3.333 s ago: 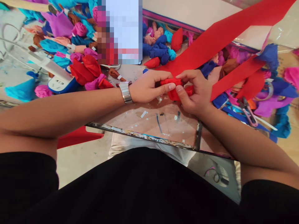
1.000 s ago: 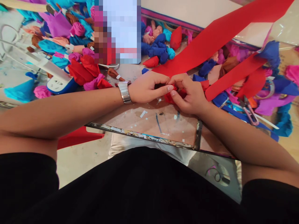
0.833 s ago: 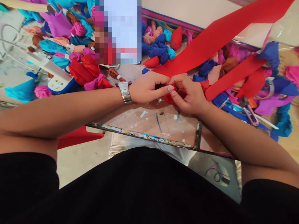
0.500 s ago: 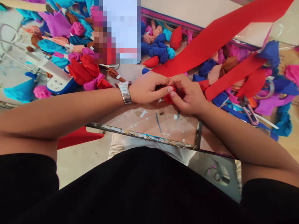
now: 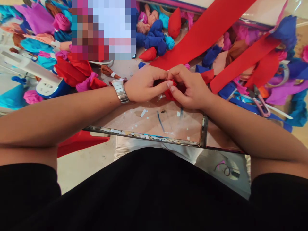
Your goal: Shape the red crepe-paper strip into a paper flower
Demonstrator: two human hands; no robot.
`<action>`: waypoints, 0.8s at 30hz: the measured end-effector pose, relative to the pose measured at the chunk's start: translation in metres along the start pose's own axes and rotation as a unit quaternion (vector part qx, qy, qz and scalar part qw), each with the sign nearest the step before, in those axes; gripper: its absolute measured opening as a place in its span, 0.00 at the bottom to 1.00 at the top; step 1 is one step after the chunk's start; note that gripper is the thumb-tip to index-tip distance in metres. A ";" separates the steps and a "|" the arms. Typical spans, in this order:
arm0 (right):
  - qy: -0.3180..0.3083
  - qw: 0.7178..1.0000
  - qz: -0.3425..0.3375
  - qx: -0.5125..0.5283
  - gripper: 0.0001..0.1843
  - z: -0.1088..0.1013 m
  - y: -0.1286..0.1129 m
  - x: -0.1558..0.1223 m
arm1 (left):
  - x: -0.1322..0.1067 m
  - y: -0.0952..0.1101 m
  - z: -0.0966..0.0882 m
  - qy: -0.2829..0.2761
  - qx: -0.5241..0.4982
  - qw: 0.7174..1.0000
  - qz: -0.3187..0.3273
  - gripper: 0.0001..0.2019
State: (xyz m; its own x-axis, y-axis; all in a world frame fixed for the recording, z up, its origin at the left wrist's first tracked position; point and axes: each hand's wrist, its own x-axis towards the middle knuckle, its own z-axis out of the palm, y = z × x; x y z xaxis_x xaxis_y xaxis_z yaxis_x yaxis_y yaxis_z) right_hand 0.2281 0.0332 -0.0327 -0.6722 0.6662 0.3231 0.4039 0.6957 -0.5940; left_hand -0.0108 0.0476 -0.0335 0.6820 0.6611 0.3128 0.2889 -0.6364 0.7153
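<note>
My left hand (image 5: 146,84), with a metal watch (image 5: 119,89) on its wrist, meets my right hand (image 5: 189,86) over the near part of the table. Fingers and thumbs of both are closed on a wide red fabric strip (image 5: 192,40), whose near end is bunched into a small red roll (image 5: 171,91) between them. The strip runs from my hands away to the upper right. Part of the bunched end is hidden behind my fingers.
Rolled fabric flowers in blue (image 5: 156,35), pink (image 5: 61,21) and red (image 5: 72,69) crowd the table's far side. A white-and-blue power strip (image 5: 48,86) lies left. Pink-handled snips (image 5: 263,106) and another red strip (image 5: 243,65) lie right. The table edge (image 5: 144,137) runs before me.
The camera view has shifted, so the table things appear higher and mostly further left. My hands stay together on the red strip, with only slight finger movement.
</note>
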 end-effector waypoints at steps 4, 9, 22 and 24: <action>-0.006 1.000 0.000 0.001 0.16 -0.001 -0.001 0.000 | -0.001 0.005 0.000 -0.002 0.005 1.000 -0.017 0.26; -0.005 1.000 -0.004 -0.002 0.16 -0.001 0.000 0.000 | -0.002 0.004 0.002 0.009 0.005 1.000 -0.018 0.26; 0.001 1.000 -0.006 -0.006 0.18 0.000 0.000 0.001 | 0.000 0.001 0.000 0.002 -0.008 1.000 0.005 0.26; 0.002 1.000 -0.006 -0.003 0.19 0.001 0.001 0.001 | 0.000 0.000 0.000 0.001 -0.013 1.000 0.007 0.25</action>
State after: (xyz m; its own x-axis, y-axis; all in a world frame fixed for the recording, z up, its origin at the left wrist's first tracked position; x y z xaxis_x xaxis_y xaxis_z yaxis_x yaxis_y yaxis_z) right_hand 0.2275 0.0342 -0.0335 -0.6747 0.6588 0.3328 0.3995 0.7051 -0.5859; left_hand -0.0109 0.0476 -0.0338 0.6837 0.6539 0.3239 0.2626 -0.6346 0.7268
